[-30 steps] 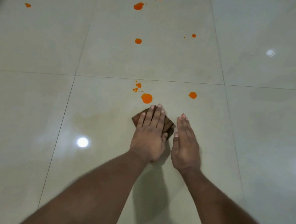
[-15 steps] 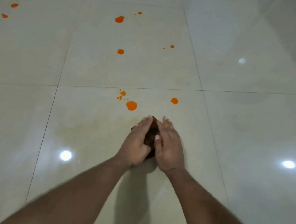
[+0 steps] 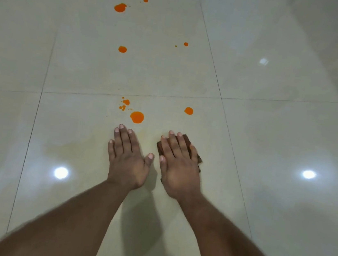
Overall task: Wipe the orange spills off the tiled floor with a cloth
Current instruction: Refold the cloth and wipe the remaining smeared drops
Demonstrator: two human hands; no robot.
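Pressing right hand [image 3: 180,163] flat on cloth [image 3: 197,153].

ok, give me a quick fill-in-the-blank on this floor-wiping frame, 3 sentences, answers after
1. The brown cloth lies flat under the ____ hand.
2. The left hand rests flat on the bare ____, holding nothing.
3. The largest nearby spill, just beyond the left hand's fingertips, is coloured ____.

Missing words: right; floor; orange
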